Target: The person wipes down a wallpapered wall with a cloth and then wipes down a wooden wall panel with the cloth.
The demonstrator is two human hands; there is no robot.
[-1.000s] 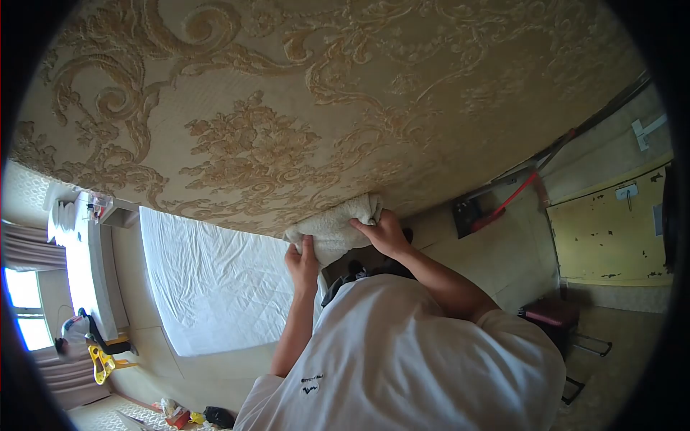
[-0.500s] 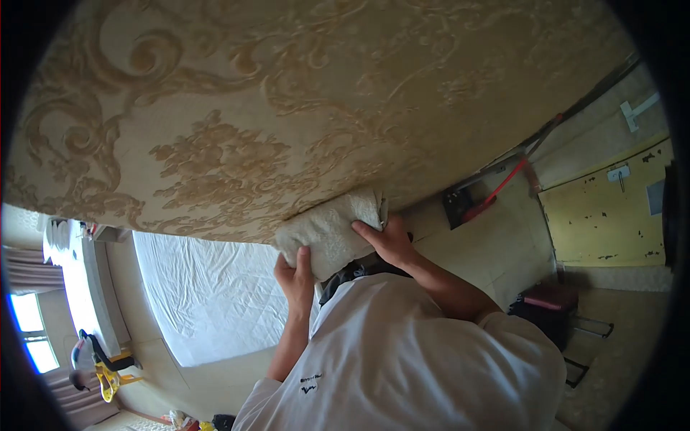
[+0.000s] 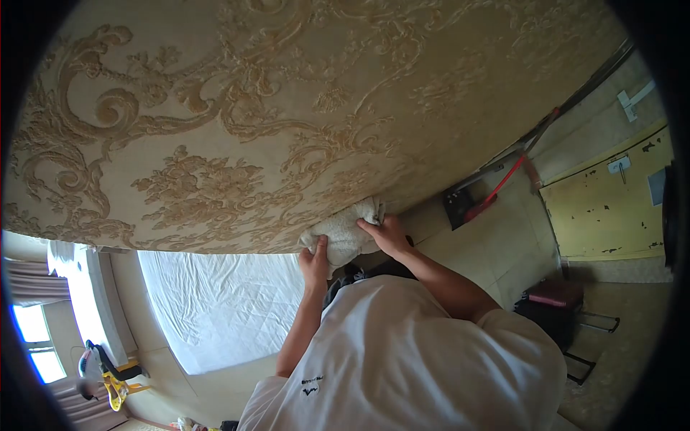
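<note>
Both hands grip a folded white towel point(image 3: 346, 228) close against a wall with raised floral wallpaper point(image 3: 208, 176). My left hand point(image 3: 313, 264) pinches its left end, thumb on top. At the opposite end my right hand point(image 3: 389, 235) is closed on the cloth, with the thumb across it. The towel looks bunched between the hands; its underside and the fingers beneath are partly hidden. Whether it touches the wall, I cannot tell.
A bed with a rumpled white sheet point(image 3: 223, 309) is on the left. A red-handled dustpan point(image 3: 460, 206) stands right of me, near a chipped yellow door point(image 3: 607, 205). Dark suitcases point(image 3: 550, 309) are at lower right. A yellow-framed object point(image 3: 118, 388) is at lower left.
My left hand has moved right, closer to my right hand. The towel, flatter and wider before, is now narrower and more bunched. The view has shifted slightly.
</note>
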